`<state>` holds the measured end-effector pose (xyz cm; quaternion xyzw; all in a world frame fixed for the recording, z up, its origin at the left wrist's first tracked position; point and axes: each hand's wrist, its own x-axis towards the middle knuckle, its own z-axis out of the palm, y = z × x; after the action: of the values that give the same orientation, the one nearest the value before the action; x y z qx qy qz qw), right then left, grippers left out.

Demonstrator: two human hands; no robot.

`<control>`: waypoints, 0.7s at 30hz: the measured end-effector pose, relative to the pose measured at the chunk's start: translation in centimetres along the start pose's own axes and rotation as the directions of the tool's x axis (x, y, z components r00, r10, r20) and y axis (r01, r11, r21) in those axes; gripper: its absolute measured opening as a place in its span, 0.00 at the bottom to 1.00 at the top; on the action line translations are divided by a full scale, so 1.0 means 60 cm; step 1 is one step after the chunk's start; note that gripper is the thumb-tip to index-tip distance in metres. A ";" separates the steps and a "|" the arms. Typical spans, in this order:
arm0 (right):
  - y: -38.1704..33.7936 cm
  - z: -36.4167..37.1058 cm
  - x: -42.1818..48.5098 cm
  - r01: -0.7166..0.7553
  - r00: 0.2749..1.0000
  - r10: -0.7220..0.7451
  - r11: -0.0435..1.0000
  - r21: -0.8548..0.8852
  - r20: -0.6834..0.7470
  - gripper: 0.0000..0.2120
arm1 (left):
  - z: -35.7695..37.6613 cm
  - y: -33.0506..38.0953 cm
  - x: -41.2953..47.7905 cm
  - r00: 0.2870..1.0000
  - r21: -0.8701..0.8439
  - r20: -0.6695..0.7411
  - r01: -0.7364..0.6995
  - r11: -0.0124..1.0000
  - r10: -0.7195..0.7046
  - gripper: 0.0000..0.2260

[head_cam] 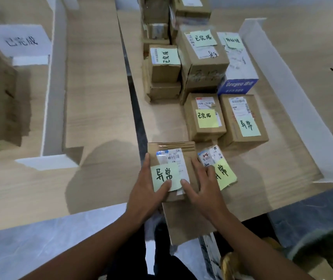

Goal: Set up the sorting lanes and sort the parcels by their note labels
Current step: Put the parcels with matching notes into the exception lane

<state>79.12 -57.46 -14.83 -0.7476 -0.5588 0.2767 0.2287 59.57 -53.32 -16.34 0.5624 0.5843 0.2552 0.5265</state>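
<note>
Cardboard parcel (172,156) bearing a green note (162,175) is clamped between the left hand (147,187) and right hand (204,185), thumbs on top, at the bench (161,122) near edge. Other labelled parcels (205,118) stand beyond, beside a white divider (282,93).

**Surfaces on the sorting table**

I see the front parcel (171,146) as matt brown corrugated cardboard, its shipping label (173,158) faintly shiny. The note (164,175) on it is matt pale-green paper. The table (101,98) shows smooth light wood grain, perhaps laminate. The dividers (282,81) look matt white board. The blue box (238,84) has a smoother printed finish.
</note>
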 end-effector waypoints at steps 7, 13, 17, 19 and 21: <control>-0.140 -0.023 0.028 0.367 0.930 -0.367 0.930 -0.001 0.008 0.35 | -0.112 0.068 -0.085 0.946 0.021 -0.312 -0.089 0.996 0.091 0.44; -0.308 0.042 0.010 0.554 0.777 -0.619 0.756 0.348 0.109 0.35 | -0.264 0.089 -0.194 0.821 0.108 -0.554 -0.095 0.990 0.139 0.43; -0.431 0.096 -0.025 0.633 0.661 -0.733 0.660 0.405 0.162 0.35 | -0.372 0.072 -0.273 0.723 0.134 -0.672 -0.089 0.987 0.156 0.42; -0.497 0.127 -0.053 0.661 0.614 -0.765 0.633 0.402 0.195 0.34 | -0.427 0.053 -0.310 0.667 0.134 -0.728 -0.089 0.987 0.159 0.42; -0.567 0.168 -0.080 0.693 0.578 -0.793 0.602 0.396 0.194 0.33 | -0.488 0.026 -0.346 0.610 0.112 -0.780 -0.091 0.990 0.144 0.41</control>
<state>47.18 -52.55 0.57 -0.3378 -0.8087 0.3572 0.3229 29.88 -63.53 1.12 0.4469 0.7249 0.4913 0.1830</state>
